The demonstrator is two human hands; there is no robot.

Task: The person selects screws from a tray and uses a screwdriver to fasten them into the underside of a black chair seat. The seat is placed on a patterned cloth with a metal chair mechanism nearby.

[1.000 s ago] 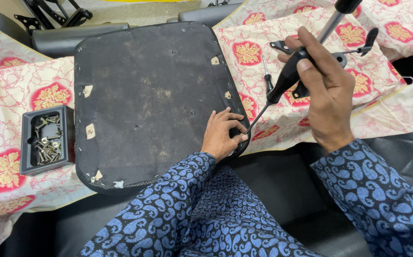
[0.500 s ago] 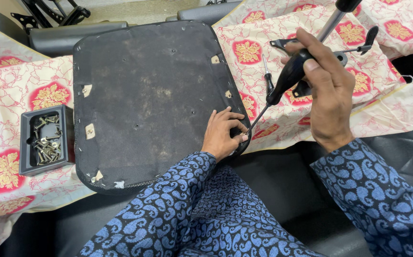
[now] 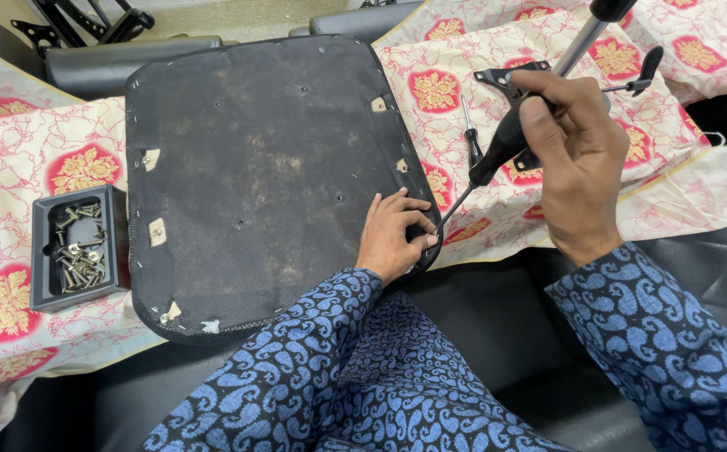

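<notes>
Little has moved — my right hand keeps the screwdriver gripped, tip slanted at the seat panel edge. My left hand pinches that edge, fingers closed on it. Next, I judge, a steady prying push.

A floral cloth is spread as the base, with a black seat panel, a screw tray and a spare screwdriver laid on it.
</notes>
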